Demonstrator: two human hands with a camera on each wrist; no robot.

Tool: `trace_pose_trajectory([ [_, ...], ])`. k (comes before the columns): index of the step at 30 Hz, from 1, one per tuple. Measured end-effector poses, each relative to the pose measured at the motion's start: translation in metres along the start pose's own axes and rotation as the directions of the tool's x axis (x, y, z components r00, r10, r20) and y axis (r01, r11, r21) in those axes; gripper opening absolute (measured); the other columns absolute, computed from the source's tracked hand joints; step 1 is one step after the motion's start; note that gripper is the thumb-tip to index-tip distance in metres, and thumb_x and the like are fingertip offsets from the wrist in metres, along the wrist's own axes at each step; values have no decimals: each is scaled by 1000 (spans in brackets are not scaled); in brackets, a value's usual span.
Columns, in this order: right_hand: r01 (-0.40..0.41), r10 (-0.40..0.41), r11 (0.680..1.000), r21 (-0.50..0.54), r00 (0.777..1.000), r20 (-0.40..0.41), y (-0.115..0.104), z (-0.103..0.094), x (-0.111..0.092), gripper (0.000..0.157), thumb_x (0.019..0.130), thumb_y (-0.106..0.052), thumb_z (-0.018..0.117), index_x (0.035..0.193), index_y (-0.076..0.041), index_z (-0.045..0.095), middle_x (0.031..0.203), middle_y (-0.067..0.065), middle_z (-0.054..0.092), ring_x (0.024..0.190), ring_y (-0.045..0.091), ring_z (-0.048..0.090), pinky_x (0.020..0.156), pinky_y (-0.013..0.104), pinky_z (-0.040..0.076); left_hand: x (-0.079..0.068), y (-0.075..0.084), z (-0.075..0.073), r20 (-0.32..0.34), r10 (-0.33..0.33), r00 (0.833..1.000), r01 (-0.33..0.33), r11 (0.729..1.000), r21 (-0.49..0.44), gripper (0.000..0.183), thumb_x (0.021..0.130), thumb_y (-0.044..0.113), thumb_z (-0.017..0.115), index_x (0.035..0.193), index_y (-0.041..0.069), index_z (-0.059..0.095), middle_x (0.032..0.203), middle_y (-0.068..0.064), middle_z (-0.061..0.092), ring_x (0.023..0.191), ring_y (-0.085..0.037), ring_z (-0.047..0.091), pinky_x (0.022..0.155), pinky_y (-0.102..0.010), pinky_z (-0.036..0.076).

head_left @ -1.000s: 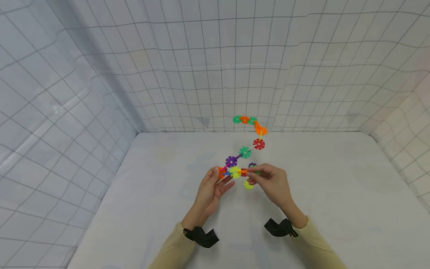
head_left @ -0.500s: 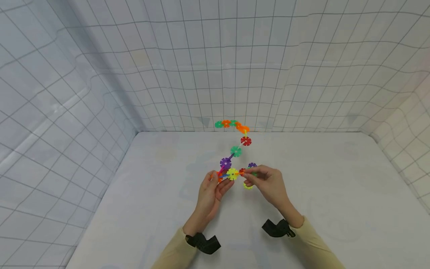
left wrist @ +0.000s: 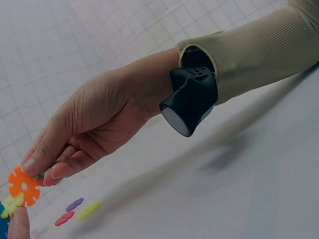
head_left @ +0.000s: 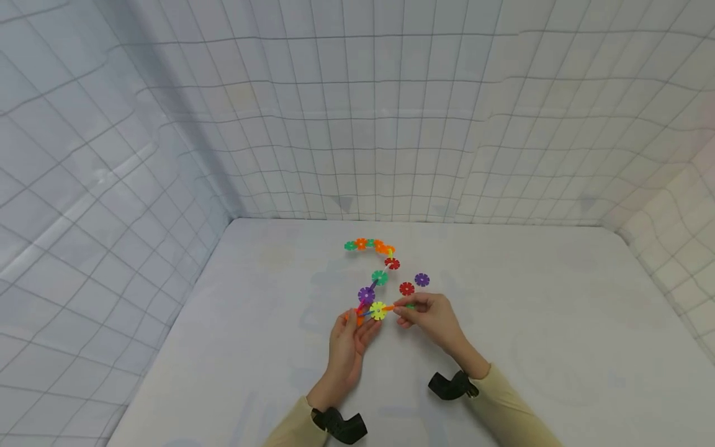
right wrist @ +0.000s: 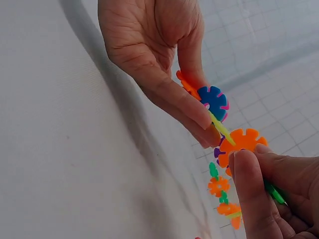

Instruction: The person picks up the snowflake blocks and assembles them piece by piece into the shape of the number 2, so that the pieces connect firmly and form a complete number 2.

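Observation:
A curving chain of slotted plastic snowflake discs in several colours reaches away over the table, its purple disc [head_left: 366,295] and teal disc [head_left: 380,277] near the middle. My left hand [head_left: 346,347] pinches the chain at an orange disc [right wrist: 187,84], beside a blue disc [right wrist: 213,102]. From there a yellow disc [head_left: 378,311] leads to another orange disc [right wrist: 242,143], gripped between the thumb and fingers of my right hand [head_left: 432,320]. A green disc [right wrist: 274,191] pokes out between those right fingers, slotted against the orange one or simply held; I cannot tell which.
Loose on the white table [head_left: 536,335] lie a red disc [head_left: 406,288], a purple disc [head_left: 422,279] and a yellow disc [left wrist: 89,209], the last hidden in the head view. A grid-patterned sheet [head_left: 391,124] rises behind and on both sides.
Both hands and the chain have shifted left and lower in the head view. The chain's far end, earlier overlapping the back sheet, now shows over the table. The loose red disc has come into fuller view.

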State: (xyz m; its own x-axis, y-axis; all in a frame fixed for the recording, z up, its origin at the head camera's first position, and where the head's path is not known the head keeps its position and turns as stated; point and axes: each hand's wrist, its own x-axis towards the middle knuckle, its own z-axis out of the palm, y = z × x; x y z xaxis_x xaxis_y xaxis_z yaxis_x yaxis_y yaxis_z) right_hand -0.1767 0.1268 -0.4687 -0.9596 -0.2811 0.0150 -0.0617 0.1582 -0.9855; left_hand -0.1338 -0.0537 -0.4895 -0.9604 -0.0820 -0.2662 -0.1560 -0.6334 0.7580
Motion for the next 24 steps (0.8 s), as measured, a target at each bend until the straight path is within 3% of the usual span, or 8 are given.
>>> trace_pose_trajectory([
  [6, -61, 61, 998, 15, 998, 19, 14, 2, 3, 20, 85, -13, 73, 97, 4, 70, 72, 11, 70, 66, 25, 68, 64, 28, 55, 1, -6, -3, -45, -28, 999, 29, 999, 21, 27, 105, 18, 35, 118, -4, 31, 109, -17, 51, 90, -20, 65, 87, -36, 49],
  [10, -81, 81, 997, 12, 996, 20, 20, 1, 3, 22, 85, -15, 72, 97, 4, 70, 72, 11, 69, 66, 23, 68, 65, 29, 55, 1, -7, -3, -34, -33, 999, 34, 999, 33, 29, 105, 20, 36, 119, -5, 31, 108, -18, 51, 89, -20, 65, 87, -37, 49],
  [15, -131, 130, 990, 51, 991, 20, 25, -1, -1, 23, 86, -13, 71, 99, 7, 68, 74, 13, 69, 67, 22, 68, 65, 30, 55, 3, -6, -5, 27, -51, 998, 48, 994, 101, 33, 104, 20, 39, 123, -5, 30, 107, -16, 52, 91, -20, 65, 88, -37, 49],
  [18, -137, 135, 988, 75, 991, 24, 28, -2, -3, 24, 87, -12, 70, 100, 8, 67, 76, 15, 69, 67, 22, 68, 65, 31, 55, 7, -4, -10, 86, -56, 995, 38, 979, 201, 36, 102, 18, 46, 125, -5, 30, 108, -16, 53, 93, -22, 65, 88, -37, 49],
  [21, -145, 143, 986, 83, 989, 31, 31, -2, -3, 24, 88, -12, 69, 101, 8, 67, 76, 14, 69, 66, 21, 68, 66, 30, 55, 11, 2, -16, 135, -39, 990, -17, 921, 390, 43, 97, 20, 56, 125, -4, 34, 105, -19, 59, 88, -24, 66, 81, -34, 52],
  [23, -152, 149, 984, 88, 988, 34, 33, -1, -3, 24, 87, -13, 69, 101, 7, 68, 76, 13, 69, 66, 21, 68, 66, 30, 55, 13, 9, -20, 162, -5, 987, -87, 831, 550, 46, 94, 25, 61, 124, -3, 40, 105, -18, 61, 80, -23, 67, 72, -31, 55],
  [24, -154, 151, 984, 91, 988, 34, 34, 0, -3, 24, 87, -12, 69, 101, 7, 68, 76, 13, 69, 66, 21, 68, 66, 30, 55, 13, 12, -21, 177, 21, 984, -130, 763, 633, 46, 93, 27, 63, 123, -1, 44, 104, -17, 62, 74, -22, 67, 67, -30, 55],
])
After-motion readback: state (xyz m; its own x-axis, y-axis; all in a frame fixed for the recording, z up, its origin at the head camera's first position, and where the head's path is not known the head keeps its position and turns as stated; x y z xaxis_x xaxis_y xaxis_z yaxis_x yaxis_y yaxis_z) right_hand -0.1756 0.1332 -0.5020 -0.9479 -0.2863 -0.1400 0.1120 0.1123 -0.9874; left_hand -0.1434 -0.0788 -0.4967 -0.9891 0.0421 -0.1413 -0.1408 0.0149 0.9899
